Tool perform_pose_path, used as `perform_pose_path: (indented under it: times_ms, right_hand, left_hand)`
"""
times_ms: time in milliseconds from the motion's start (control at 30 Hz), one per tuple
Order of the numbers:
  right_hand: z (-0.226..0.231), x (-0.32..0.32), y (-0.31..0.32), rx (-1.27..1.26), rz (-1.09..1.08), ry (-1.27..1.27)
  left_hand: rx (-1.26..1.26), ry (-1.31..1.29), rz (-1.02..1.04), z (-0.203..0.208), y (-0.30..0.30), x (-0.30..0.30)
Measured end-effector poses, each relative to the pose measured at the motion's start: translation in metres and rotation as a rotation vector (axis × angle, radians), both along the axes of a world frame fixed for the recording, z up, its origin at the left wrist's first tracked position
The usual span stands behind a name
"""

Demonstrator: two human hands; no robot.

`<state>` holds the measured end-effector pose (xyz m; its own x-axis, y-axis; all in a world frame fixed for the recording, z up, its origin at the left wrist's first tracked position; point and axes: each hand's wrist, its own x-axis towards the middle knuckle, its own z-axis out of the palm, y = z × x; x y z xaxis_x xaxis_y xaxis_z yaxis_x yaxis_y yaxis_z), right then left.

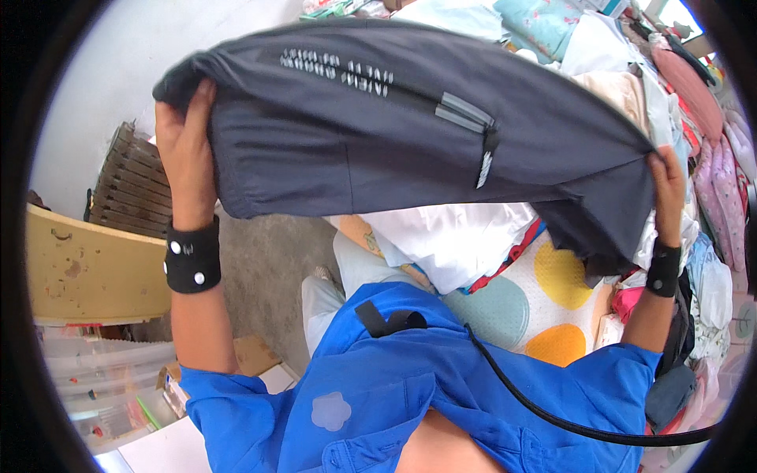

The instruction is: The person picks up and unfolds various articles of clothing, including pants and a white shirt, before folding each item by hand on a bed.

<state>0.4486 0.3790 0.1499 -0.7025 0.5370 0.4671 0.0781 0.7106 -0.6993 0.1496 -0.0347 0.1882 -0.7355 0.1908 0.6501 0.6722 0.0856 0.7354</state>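
Observation:
A pair of dark grey trousers point(394, 150) is stretched sideways in the air between my hands. White lettering and a light grey strip with a dangling tab mark its upper face. My left hand point(188, 162) grips the left end, thumb on the near side and the other fingers hidden behind the cloth. At the right end, the fingers of my right hand point(669, 185) pinch the fabric, and creases run out from there. A darker bunched part hangs down beside that hand.
Below the trousers lie a white cloth point(453, 236) and a spotted mat point(505, 311). Heaped clothes point(714, 189) cover the right side. A yellow wooden panel point(98, 272) and a slatted brown object point(132, 181) stand at left. A black cable point(544, 406) crosses my blue shirt.

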Motion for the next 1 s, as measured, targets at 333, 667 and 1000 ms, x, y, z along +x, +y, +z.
perform_pose_path:
  times_ms: [333,667,1000]
  right_hand:
    - [-0.002,-0.009,-0.019,-0.082,0.258,-0.507]
    - [-0.114,-0.074,-0.071,-0.009,0.293,-0.296]
    - [-0.095,0.002,-0.044,-0.3,0.124,-0.039]
  left_hand:
    - [0.206,0.051,0.185,0.125,-0.046,-0.063]
    - [-0.144,0.213,0.424,0.094,-0.122,-0.076]
    - [-0.071,0.145,0.448,0.076,-0.132,-0.085]
